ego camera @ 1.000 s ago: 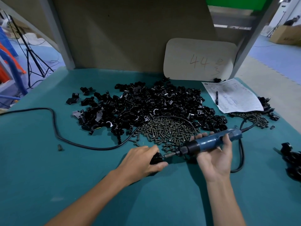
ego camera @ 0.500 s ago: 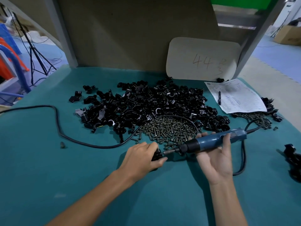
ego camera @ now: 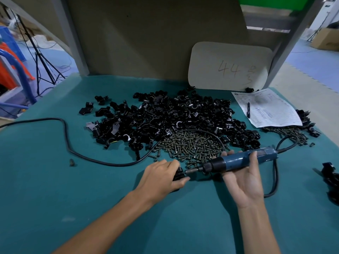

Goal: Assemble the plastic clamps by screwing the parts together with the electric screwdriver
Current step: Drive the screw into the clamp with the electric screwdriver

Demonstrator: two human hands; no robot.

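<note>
**Screwdriver bit meets clamp at the table's centre**

The left hand's [ego camera: 161,177] fingers [ego camera: 171,164] and thumb are curled around a small black clamp [ego camera: 178,173] and pin it to the green table [ego camera: 73,198]. From 3 o'clock of the clamp, the blue screwdriver [ego camera: 242,160] lies almost level, its bit tip touching the clamp's side. The right hand [ego camera: 244,182], palm up, cradles the barrel; its fingertips [ego camera: 226,153] wrap over the far side and the thumb crosses the near side, so the grip is closed on the tool.

At 12 o'clock of both hands sits a heap of screws [ego camera: 192,145], just beyond the knuckles. Farther out at 12 o'clock spreads a large pile of loose black clamp parts [ego camera: 174,114]. The black cord [ego camera: 64,136] leaves the screwdriver's tail, arcs around the screws and runs off toward 9 o'clock.

At 2 o'clock lie a printed sheet [ego camera: 271,114] with a pen [ego camera: 248,110] on it, and a second, smaller patch of screws [ego camera: 289,131] beside it. A pale card [ego camera: 211,74] marked "44" leans against the back wall at 1 o'clock. At 3 o'clock, by the table edge, lie more black parts [ego camera: 330,178].
</note>
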